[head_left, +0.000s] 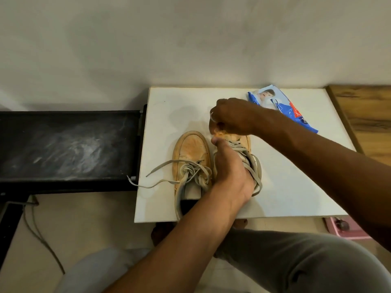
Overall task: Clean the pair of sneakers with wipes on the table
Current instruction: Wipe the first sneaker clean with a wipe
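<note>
Ideally left hand (230,172), curled round the tan lace-up sneaker (245,142) at midfoot, pins it on the white surface (296,187) while right hand (232,117), pinching a crumpled wipe (217,132), short-strokes the toe.

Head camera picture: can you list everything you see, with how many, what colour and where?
Table: one, white, centre.
Sneakers: two, tan with grey laces, side by side on the table; free sneaker left of the held sneaker.
Wipe: one, stained orange, at the held sneaker's toe.
Wipes pack: one, blue and white, table's far right part.
Bench: one, black and dusty, left of the table.
Wooden surface: one, brown, right of the table.
Cable: one, grey, floor at lower left.
Left hand: grips the held sneaker.
Right hand: pinches the wipe.
</note>
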### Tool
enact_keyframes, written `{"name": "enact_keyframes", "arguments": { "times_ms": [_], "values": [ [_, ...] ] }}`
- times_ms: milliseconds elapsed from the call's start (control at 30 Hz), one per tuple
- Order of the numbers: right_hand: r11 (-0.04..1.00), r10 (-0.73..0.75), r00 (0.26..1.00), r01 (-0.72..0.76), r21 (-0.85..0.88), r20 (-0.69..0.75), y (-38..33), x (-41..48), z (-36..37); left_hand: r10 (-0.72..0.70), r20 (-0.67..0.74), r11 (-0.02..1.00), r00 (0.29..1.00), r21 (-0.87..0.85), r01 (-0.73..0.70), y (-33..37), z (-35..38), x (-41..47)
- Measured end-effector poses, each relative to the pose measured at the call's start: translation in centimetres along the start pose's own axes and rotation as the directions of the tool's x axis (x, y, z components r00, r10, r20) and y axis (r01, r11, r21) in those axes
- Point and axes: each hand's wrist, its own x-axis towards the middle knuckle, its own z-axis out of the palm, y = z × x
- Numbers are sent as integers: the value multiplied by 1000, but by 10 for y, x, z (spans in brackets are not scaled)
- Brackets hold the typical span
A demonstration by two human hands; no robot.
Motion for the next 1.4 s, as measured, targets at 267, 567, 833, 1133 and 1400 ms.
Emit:
{"name": "enact_keyframes", "arguments": {
  "times_ms": [267,567,833,1133,1400],
  "values": [
    [973,120,985,-142,-181,-125,23,-3,2,-19,2,999,1000,28,19,-2,-1,2],
    [984,-24,999,16,-176,-45,-6,-9,7,37,19,997,999,65,-38,-3,-3,5],
    [926,378,901,-367,93,-212,40,-31,7,-25,1,997,1000,75,25,-3,-3,8],
    [606,717,693,-569,556,-73,19,-71,45,38,28,997,999,67,-40,-1,-1,8],
    [393,790,609,-593,703,72,4,-88,59,-5,-3,997,1000,78,5,-1,2,3]
  ]
}}
